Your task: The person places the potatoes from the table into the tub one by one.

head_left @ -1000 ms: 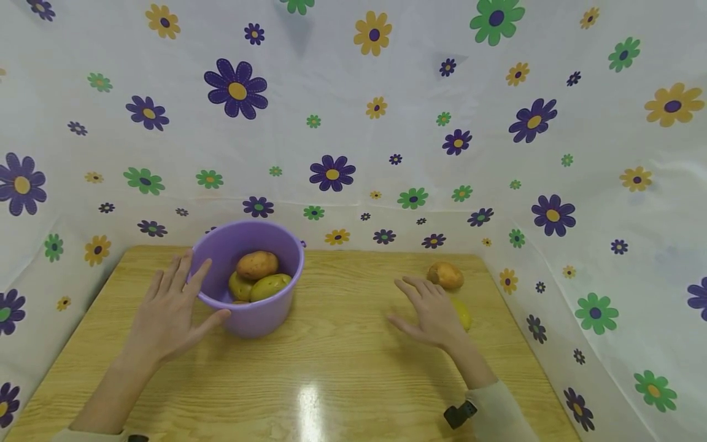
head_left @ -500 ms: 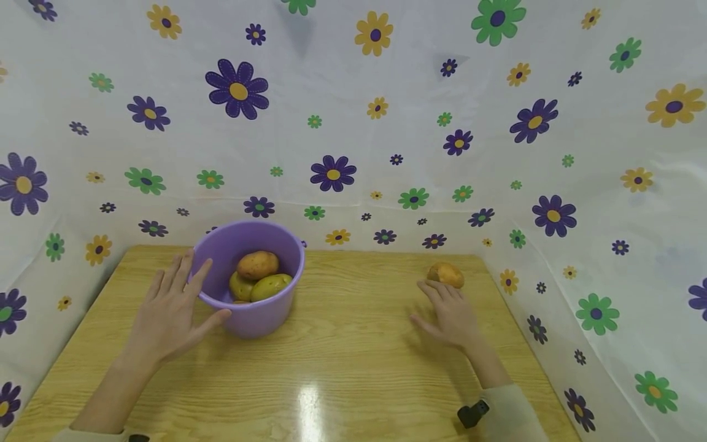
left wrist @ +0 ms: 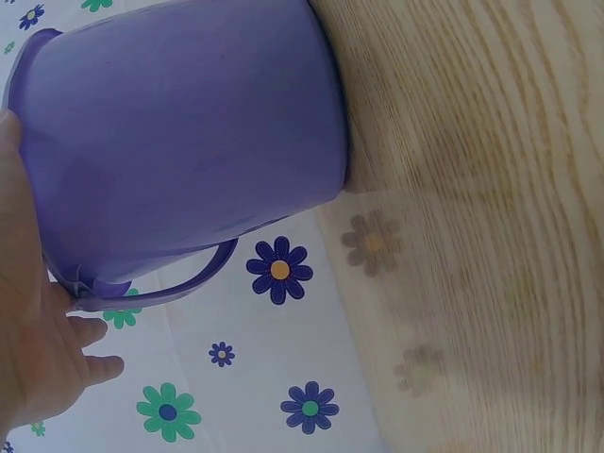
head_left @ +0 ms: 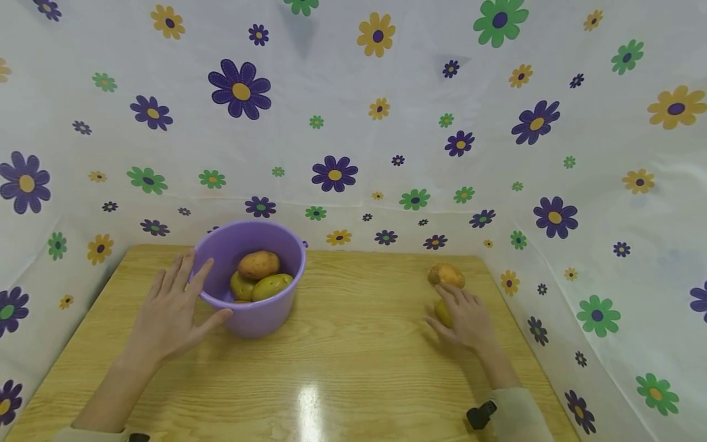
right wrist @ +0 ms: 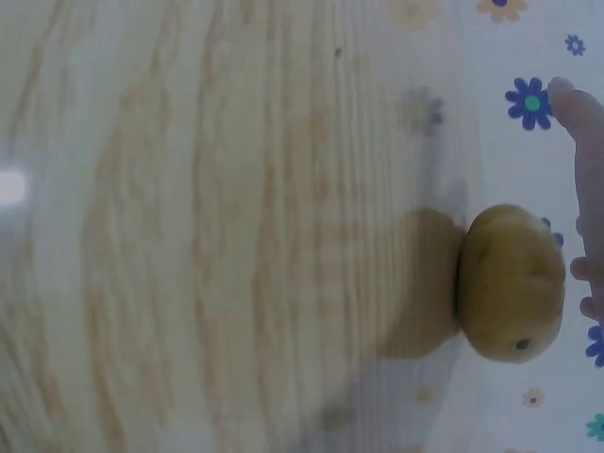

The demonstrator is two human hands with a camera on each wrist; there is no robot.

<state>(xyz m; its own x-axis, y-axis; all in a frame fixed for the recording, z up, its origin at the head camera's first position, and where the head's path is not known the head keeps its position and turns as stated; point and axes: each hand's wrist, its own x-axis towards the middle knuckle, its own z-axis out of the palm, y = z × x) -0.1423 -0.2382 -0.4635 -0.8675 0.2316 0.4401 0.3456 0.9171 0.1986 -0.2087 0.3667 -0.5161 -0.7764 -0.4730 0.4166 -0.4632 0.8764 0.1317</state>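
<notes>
A purple bucket (head_left: 259,316) stands at the left of the table with several potatoes (head_left: 258,265) in it. My left hand (head_left: 168,316) lies at its near left rim with fingers spread and straight; in the left wrist view, the fingers (left wrist: 90,349) show by the bucket's handle (left wrist: 179,288). My right hand (head_left: 466,316) is held over a yellow-green potato (head_left: 443,312), fingers loosely bent and the thumb off to its near side. The hand hides part of this potato. Just beyond the fingertips lies a brown potato (head_left: 446,275). In the right wrist view, a potato (right wrist: 511,283) sits below the fingers (right wrist: 590,189).
The wooden table (head_left: 342,344) is enclosed at the back and both sides by white sheeting (head_left: 342,135) printed with flowers. A small black device (head_left: 480,415) is strapped at the right sleeve.
My right hand has moved to the right across the yellow-green potato, which now shows on the hand's left side. The left hand stays at the bucket.
</notes>
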